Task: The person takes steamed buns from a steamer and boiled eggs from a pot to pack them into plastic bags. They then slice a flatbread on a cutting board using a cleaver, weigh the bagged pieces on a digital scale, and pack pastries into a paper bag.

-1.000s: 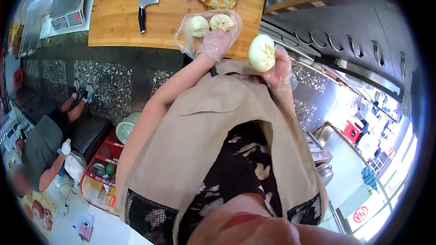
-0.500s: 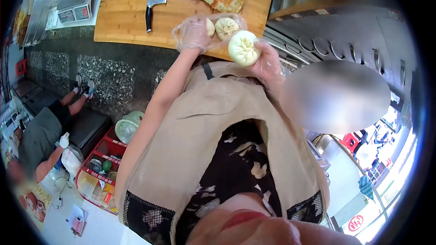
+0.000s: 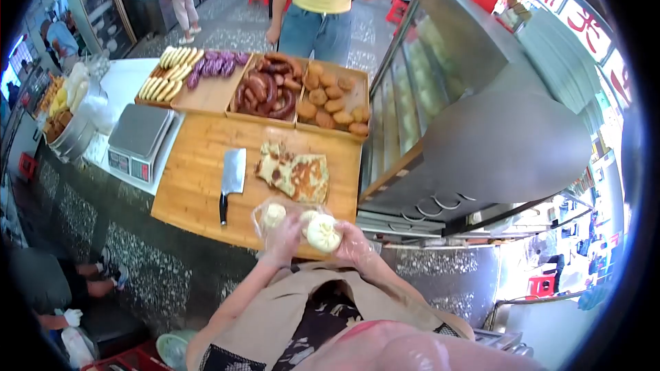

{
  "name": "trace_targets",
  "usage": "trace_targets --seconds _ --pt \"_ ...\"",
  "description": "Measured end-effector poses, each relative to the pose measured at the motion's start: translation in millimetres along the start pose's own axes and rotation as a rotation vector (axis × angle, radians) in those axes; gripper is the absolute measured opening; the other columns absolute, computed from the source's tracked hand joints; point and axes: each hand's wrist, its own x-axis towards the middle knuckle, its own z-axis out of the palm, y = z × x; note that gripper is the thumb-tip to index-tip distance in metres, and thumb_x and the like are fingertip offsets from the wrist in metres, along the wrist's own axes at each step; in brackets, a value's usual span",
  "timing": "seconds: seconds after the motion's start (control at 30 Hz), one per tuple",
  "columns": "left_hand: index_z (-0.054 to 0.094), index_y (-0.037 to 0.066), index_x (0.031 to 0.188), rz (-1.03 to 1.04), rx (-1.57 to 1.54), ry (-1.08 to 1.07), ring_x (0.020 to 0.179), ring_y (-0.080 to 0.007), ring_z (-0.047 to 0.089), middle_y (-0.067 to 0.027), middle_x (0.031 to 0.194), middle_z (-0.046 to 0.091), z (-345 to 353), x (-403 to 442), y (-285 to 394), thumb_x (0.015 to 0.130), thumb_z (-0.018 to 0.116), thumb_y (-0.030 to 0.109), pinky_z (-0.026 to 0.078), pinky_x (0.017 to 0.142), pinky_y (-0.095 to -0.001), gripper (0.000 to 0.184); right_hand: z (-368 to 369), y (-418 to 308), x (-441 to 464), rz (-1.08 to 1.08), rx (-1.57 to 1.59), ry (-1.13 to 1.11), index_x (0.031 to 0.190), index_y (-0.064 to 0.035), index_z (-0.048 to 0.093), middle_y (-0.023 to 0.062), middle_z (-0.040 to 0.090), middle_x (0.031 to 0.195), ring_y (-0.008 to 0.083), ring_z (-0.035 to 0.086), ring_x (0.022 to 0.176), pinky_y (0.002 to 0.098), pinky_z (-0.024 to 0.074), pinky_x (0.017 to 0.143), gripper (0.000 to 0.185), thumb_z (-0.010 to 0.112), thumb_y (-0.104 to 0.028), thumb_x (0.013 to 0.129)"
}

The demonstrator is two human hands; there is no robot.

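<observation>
My right hand, in a clear plastic glove, holds a pale steamed bun with its pleated side showing. Close to its left, my left hand, also gloved, has its fingers at a clear plastic bag on the board's front edge. One bun sits in the bag left of my fingers; another is partly hidden behind the held bun. Beyond the bag lies a browned flatbread. A cleaver with a black handle rests to the left on the wooden board.
Trays of sausages, fried pieces, purple items and pale rolls line the board's far side. A scale stands left, a glass-fronted cabinet right. One person stands across the counter; another sits lower left.
The view has tilted up, bringing the trays and people into sight. My right hand has brought its bun leftward to the bag. My left hand has shifted between the bagged buns.
</observation>
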Motion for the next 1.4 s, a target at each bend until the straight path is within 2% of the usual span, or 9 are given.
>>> trace_targets --seconds 0.2,0.33,0.8,0.97,1.07,1.13,1.2,1.3,1.4 --pt "0.043 -0.002 0.131 -0.251 0.357 0.545 0.113 -0.0404 0.051 -0.0197 0.121 0.054 -76 -31 24 0.081 0.068 0.013 0.043 0.097 -0.0439 0.058 40 -14 -3 -0.035 -0.141 -0.058 0.133 0.0032 0.042 0.0179 0.053 0.131 0.0307 0.054 0.119 0.0443 0.0426 0.104 0.052 0.052 -0.016 0.086" --pt "0.043 -0.002 0.13 -0.636 -0.547 0.776 0.106 -0.0149 0.053 -0.0082 0.118 0.055 -66 -74 -18 0.088 0.061 0.005 0.044 0.091 -0.0286 0.046 41 -19 5 -0.314 -0.23 0.125 0.127 0.0048 0.045 0.0191 0.056 0.124 0.0324 0.056 0.115 0.046 0.0454 0.1 0.042 0.05 -0.014 0.089" --pt "0.055 -0.002 0.112 -1.342 -0.491 0.302 0.096 -0.0215 0.057 -0.0141 0.104 0.062 15 -49 -88 0.077 0.075 0.036 0.043 0.088 -0.0336 0.056 -34 35 141 -0.191 -1.697 0.603 0.115 -0.0062 0.06 0.0126 0.063 0.105 0.0336 0.058 0.101 0.0358 0.0459 0.088 0.042 0.066 -0.018 0.075" --pt "0.062 0.002 0.086 -1.063 -0.745 0.394 0.086 -0.0128 0.058 -0.0047 0.088 0.065 -9 -28 -61 0.086 0.062 0.02 0.044 0.08 -0.0272 0.018 5 21 101 -1.162 -2.393 0.097 0.114 -0.008 0.06 0.0141 0.062 0.106 0.0335 0.058 0.1 0.0378 0.047 0.084 0.046 0.068 -0.018 0.07" --pt "0.063 0.004 0.094 -0.897 -0.889 0.254 0.089 -0.0136 0.058 -0.0045 0.094 0.065 -21 -21 -43 0.084 0.058 0.014 0.045 0.082 -0.029 0.015 6 8 80 -1.362 -2.454 0.522 0.113 -0.0087 0.058 0.0158 0.061 0.107 0.0336 0.058 0.099 0.0405 0.0469 0.084 0.046 0.069 -0.018 0.07" --pt "0.064 0.005 0.09 -0.822 -0.616 0.26 0.085 -0.0142 0.06 -0.0048 0.088 0.066 -30 -20 -25 0.084 0.057 0.015 0.047 0.082 -0.0301 0.013 -70 -34 70 -1.175 -2.235 0.718 0.125 -0.0071 0.053 0.019 0.06 0.116 0.0327 0.057 0.108 0.0402 0.0459 0.093 0.059 0.069 -0.031 0.074" --pt "0.066 0.006 0.08 -0.733 -0.833 0.315 0.078 -0.0164 0.062 -0.0056 0.081 0.066 -32 -22 -29 0.087 0.054 0.021 0.049 0.076 -0.0324 0.021 -22 -47 28 0.034 -2.279 0.897 0.106 -0.0034 0.065 0.0197 0.065 0.107 0.0317 0.062 0.102 0.0446 0.0491 0.087 0.057 0.067 -0.051 0.074" --pt "0.068 0.003 0.088 -0.763 -0.877 0.195 0.088 -0.0163 0.06 -0.0059 0.09 0.067 -48 -11 -9 0.089 0.051 0.026 0.044 0.085 -0.0306 0.028 -27 -45 24 -0.177 -0.695 0.415 0.092 0.0016 0.064 0.0151 0.066 0.092 0.0254 0.063 0.087 0.0376 0.0527 0.076 0.019 0.059 -0.012 0.079" --pt "0.068 0.001 0.099 -0.72 -1.033 0.219 0.09 -0.0154 0.062 -0.0083 0.098 0.067 -63 1 9 0.087 0.052 0.013 0.046 0.087 -0.0283 0.023 50 -14 39 -0.29 -0.722 0.14 0.094 0.005 0.063 0.0142 0.066 0.094 0.0257 0.063 0.089 0.0376 0.0519 0.079 0.021 0.057 -0.007 0.078"
